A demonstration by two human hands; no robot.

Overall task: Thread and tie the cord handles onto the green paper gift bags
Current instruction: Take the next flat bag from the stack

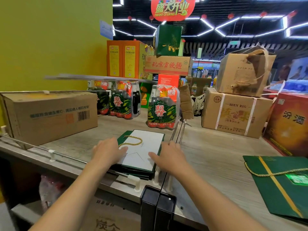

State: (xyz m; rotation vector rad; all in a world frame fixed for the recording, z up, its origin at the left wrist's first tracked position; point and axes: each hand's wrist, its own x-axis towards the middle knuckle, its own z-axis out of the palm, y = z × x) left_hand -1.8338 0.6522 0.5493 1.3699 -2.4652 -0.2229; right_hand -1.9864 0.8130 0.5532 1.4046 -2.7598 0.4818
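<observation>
The left hand (109,150) is laying straight fingers on the stacked green bags (141,147) at the near edge of the surface (208,155), the right hand (170,155) is pressing likewise, and an uneven push could be sliding them off.

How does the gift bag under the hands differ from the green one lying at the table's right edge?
The bag under the hands shows a pale grey-white face; the right-hand bag shows dark green with a gold stripe. The first tops a stack, left hand and right hand resting on it; the second lies alone, untouched. Both lie flat with a gold cord handle.
</observation>
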